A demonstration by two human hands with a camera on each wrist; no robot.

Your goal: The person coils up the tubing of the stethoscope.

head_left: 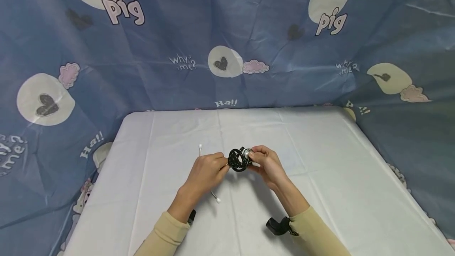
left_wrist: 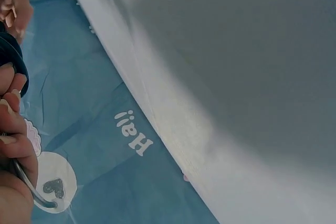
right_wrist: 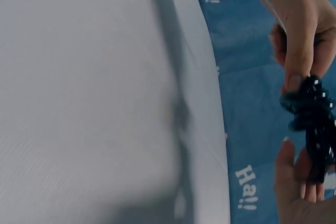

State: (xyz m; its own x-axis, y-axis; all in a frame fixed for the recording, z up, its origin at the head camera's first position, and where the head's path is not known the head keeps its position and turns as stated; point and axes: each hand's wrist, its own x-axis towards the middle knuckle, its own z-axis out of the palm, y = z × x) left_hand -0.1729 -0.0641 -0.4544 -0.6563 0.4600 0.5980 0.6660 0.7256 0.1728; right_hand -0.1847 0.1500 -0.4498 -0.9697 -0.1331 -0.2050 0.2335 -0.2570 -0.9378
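Note:
A black stethoscope (head_left: 237, 164) is held above the white table, its tubing bundled in coils between my two hands. My left hand (head_left: 209, 171) grips it at the metal ear tubes. One white ear tip (head_left: 200, 146) sticks out beyond that fist and another below it. My right hand (head_left: 267, 166) pinches the silver round chestpiece (head_left: 247, 153) between thumb and fingers at the right side of the coils. In the right wrist view the dark coiled tubing (right_wrist: 315, 111) hangs between both hands. The left wrist view shows a curved metal ear tube (left_wrist: 31, 190) coming out of the left fist.
A white cloth covers the table (head_left: 170, 137). Behind it and along its sides hangs a blue printed curtain (head_left: 227, 23). A black wrist device (head_left: 279, 226) sits at the right sleeve, close above the table.

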